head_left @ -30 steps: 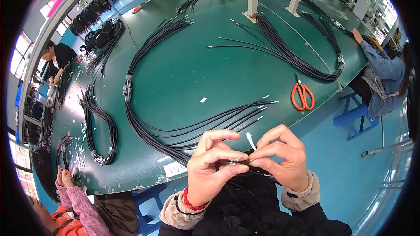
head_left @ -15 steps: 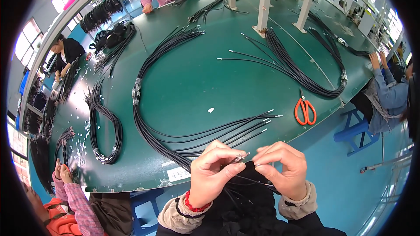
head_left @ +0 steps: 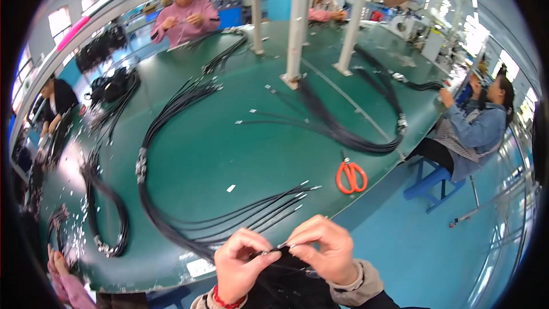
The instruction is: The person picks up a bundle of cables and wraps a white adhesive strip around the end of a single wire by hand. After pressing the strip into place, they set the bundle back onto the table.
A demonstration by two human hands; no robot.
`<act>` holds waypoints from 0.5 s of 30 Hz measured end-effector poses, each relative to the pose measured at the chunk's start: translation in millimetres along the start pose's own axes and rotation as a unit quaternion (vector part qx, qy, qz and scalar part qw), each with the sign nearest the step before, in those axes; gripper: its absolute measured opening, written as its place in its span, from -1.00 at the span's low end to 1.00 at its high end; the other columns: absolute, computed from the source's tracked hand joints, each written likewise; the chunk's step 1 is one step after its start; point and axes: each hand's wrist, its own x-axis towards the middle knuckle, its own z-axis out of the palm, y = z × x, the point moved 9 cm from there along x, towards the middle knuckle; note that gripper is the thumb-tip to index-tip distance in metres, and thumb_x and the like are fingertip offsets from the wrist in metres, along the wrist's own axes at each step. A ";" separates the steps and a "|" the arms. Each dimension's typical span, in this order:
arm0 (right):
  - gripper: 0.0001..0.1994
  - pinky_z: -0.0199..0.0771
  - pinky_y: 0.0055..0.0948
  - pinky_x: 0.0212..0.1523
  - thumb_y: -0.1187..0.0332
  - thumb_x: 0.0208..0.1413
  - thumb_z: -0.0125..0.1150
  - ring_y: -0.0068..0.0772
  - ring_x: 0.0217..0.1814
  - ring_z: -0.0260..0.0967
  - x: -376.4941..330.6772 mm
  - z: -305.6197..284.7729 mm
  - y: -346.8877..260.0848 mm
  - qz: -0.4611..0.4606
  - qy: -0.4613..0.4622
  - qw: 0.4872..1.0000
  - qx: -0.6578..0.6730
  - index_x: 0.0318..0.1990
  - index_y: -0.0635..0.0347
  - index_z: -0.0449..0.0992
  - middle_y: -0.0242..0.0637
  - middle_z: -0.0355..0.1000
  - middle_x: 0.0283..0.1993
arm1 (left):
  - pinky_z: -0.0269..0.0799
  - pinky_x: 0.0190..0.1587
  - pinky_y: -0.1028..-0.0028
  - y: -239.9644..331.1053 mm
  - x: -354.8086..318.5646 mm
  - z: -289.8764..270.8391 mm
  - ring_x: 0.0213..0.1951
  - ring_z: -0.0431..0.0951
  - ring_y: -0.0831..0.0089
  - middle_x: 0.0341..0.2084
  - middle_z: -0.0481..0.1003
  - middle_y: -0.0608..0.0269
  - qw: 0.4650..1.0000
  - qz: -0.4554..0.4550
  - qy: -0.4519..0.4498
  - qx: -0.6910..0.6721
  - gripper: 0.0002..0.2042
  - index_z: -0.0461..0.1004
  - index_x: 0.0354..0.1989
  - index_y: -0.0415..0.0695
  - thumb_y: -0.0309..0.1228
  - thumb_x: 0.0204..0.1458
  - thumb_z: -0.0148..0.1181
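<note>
Cable end [head_left: 279,248] lies directly between the 2 hands, left [head_left: 235,268] and right [head_left: 327,252], pinched by both.

Just beyond the left hand [head_left: 243,263], fanned cables [head_left: 176,236] bar the way; beyond the right hand [head_left: 325,249], bare table [head_left: 280,157] leaves a passage toward the scissors [head_left: 359,178], with posts [head_left: 295,34] farther off

Blue stool [head_left: 422,189], green table [head_left: 257,151], white post [head_left: 295,34]
</note>
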 end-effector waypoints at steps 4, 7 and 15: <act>-0.90 0.38 -0.60 -0.41 0.57 -0.08 0.30 -0.47 -0.40 0.40 6.2 -28.3 -29.5 -0.030 0.009 0.999 0.019 -0.37 0.32 0.51 -0.19 0.45 -0.34 | 0.31 -0.43 0.59 14.8 4.4 30.4 -0.50 0.40 0.54 -0.53 0.41 0.19 0.999 -0.019 0.024 0.009 -0.81 0.35 -0.48 -0.25 -0.74 -0.21 0.22; -0.89 0.38 -0.60 -0.40 0.58 -0.10 0.31 -0.46 -0.38 0.42 4.7 -44.0 -43.5 -0.040 0.005 0.999 0.007 -0.37 0.30 0.52 -0.19 0.46 -0.32 | 0.34 -0.37 0.53 21.4 -1.1 54.7 -0.42 0.42 0.47 -0.47 0.40 0.22 0.998 -0.057 0.017 -0.017 -0.85 0.36 -0.42 -0.24 -0.71 -0.15 0.17; -0.85 0.39 -0.56 -0.41 0.62 -0.14 0.33 -0.47 -0.37 0.42 14.2 -65.7 -19.9 -0.056 0.019 0.998 0.019 -0.36 0.28 0.53 -0.18 0.46 -0.31 | 0.28 -0.28 0.61 0.6 14.2 67.3 -0.37 0.37 0.56 -0.45 0.37 0.29 0.994 -0.106 0.020 -0.028 -0.85 0.37 -0.45 -0.26 -0.77 -0.14 0.12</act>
